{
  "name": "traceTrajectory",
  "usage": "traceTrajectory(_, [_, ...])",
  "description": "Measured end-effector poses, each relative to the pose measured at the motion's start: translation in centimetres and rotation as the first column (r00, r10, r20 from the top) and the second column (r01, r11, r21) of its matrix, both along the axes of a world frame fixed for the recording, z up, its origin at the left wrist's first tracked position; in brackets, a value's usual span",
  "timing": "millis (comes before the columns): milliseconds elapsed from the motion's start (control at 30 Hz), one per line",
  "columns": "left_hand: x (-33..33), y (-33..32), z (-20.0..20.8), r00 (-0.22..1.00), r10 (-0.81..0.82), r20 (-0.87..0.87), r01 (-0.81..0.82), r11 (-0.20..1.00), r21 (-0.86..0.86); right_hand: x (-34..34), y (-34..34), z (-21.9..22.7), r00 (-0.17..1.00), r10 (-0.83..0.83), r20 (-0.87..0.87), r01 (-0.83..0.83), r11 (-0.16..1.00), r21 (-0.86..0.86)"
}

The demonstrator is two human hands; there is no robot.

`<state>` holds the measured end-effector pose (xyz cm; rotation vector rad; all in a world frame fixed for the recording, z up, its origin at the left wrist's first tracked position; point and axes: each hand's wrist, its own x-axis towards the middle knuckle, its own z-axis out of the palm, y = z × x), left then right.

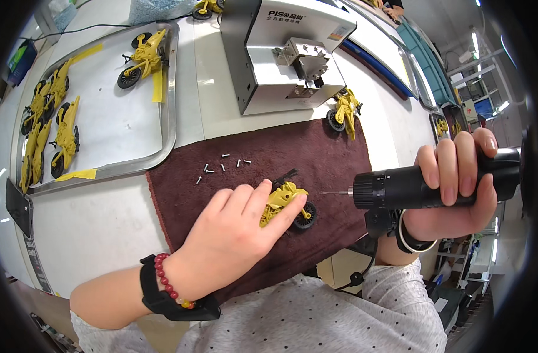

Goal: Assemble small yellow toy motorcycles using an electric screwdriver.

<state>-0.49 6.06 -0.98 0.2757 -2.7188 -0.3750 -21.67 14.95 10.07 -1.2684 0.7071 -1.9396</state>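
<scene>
My left hand (233,226) is closed over a yellow toy motorcycle (285,197) with black wheels, pressing it against a dark maroon cloth (192,194). Part of the motorcycle is hidden under my fingers. In my right hand (457,176) is a black electric screwdriver (398,189), held level with its thin bit pointing left. The bit's tip is a short gap to the right of the motorcycle, not touching it. Several small silver screws (223,167) lie loose on the cloth, beyond my left hand.
A metal tray (170,117) at the left holds several yellow motorcycles (66,138). At the back stands a silver-grey screw-feeding machine (263,88), with another yellow motorcycle (346,113) at its right foot. A blue-edged tray (380,67) lies behind. A cable (98,25) crosses the far left.
</scene>
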Motion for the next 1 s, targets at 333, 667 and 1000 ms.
traceTrajectory(333, [-0.1, -0.5, 0.2, 0.996, 0.078, -0.039, -0.066, 0.966, 0.25, -1.1, 0.3, 0.8, 0.998, -0.065, -0.014, 0.065, 0.997, -0.03])
traceTrajectory(667, [-0.4, -1.1, 0.1, 0.987, 0.103, -0.122, -0.064, 0.954, 0.291, -3.2, -6.0, 2.9, 0.941, -0.196, -0.275, 0.122, 0.957, -0.265])
traceTrajectory(1000, [-0.2, -1.6, -0.2, 0.983, 0.114, -0.145, -0.059, 0.94, 0.337, 2.8, -9.7, 2.5, 0.82, -0.572, 0.005, 0.571, 0.819, -0.059])
